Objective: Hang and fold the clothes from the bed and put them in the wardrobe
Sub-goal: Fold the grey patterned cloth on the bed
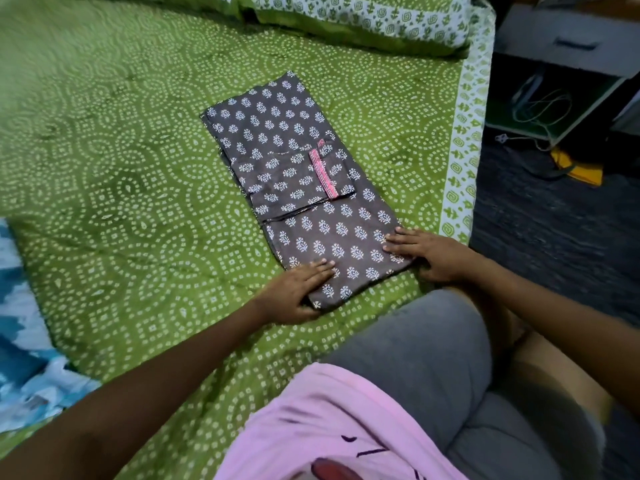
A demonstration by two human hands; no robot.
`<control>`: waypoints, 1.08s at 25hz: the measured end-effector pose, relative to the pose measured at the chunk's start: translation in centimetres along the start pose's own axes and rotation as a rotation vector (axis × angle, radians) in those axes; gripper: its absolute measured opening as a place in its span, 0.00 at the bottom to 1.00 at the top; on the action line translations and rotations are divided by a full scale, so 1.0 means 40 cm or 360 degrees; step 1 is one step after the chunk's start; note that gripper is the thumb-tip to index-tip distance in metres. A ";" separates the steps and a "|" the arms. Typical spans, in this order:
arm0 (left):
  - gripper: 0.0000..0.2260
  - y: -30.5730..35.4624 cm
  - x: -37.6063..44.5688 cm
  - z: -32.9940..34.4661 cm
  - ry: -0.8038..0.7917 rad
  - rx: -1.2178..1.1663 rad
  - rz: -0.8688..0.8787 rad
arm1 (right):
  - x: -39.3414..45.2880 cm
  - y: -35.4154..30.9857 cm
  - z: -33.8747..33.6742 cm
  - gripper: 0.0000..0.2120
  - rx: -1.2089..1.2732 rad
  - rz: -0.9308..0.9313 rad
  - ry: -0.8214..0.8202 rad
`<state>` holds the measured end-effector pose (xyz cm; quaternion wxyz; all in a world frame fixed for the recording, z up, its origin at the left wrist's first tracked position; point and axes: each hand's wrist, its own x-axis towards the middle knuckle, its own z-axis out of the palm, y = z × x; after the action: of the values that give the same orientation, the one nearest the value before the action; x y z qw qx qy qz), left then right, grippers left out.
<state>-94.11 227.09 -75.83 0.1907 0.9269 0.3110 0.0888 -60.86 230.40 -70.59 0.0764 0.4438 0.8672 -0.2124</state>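
— Where's the garment lying?

— The brown printed garment point(298, 181) is on the bed point(121, 174), folded into a long narrow strip that runs away from the person at a slant, over the green dotted bedsheet. A sleeve with a pink trim point(322, 173) is folded across its middle. The near end sits close to the right edge of the bed.

— And the hands?

— Both are on the near end of the strip. The left hand point(294, 292) has its fingers laid fairly straight over the near left corner, with the thumb tucked at or under the cloth edge (whether it truly pinches the fabric, I cannot tell). The right hand point(433, 254) rests at the near right corner, fingers spread flat on the cloth and pointing left, palm down; it grips nothing that I can see.

— Anything else on the bed?

— A pillow point(363, 19) in the same green and white print lies at the far end, and a blue and white cloth point(24, 341) shows at the left edge of the view.

— And beyond the bed?

— On the right, the dark floor point(554, 230), a white drawer unit point(571, 43) with some cables under it, and something yellow point(578, 168) on the floor. The person's pink top point(329, 427) and grey-clad knee point(426, 348) fill the lower right.
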 end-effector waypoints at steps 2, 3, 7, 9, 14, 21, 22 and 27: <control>0.28 0.003 -0.006 0.002 0.0189 -0.0095 -0.0045 | 0.013 -0.003 0.008 0.27 0.0116 0.0014 0.0293; 0.25 0.003 -0.007 0.002 0.0272 -0.0139 -0.0084 | 0.025 -0.006 0.005 0.23 0.0206 0.0044 0.0423; 0.12 0.017 0.012 -0.021 0.0762 -0.0837 -0.0878 | 0.084 -0.023 -0.066 0.15 0.1045 0.0412 0.0696; 0.06 0.014 0.045 -0.085 0.1033 -0.1401 -0.1198 | 0.121 -0.037 -0.117 0.13 0.1644 0.0511 0.0769; 0.10 -0.106 0.105 -0.205 0.1347 -0.1903 -0.1324 | 0.311 -0.058 -0.227 0.09 0.2104 0.0436 0.0778; 0.10 -0.316 0.206 -0.297 0.1692 -0.2197 -0.1775 | 0.599 -0.020 -0.288 0.03 0.2099 0.0638 0.0843; 0.12 -0.334 0.210 -0.292 0.1645 -0.2315 -0.1721 | 0.605 -0.012 -0.259 0.01 0.2034 0.0695 0.0816; 0.23 -0.298 0.159 -0.204 0.1220 -0.0999 -0.1828 | 0.553 0.019 -0.148 0.10 0.1459 0.0923 0.1077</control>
<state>-97.89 242.16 -72.96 0.3403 0.4258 0.7494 0.3759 -73.07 249.67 -72.61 -0.3448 0.6907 0.5091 -0.3806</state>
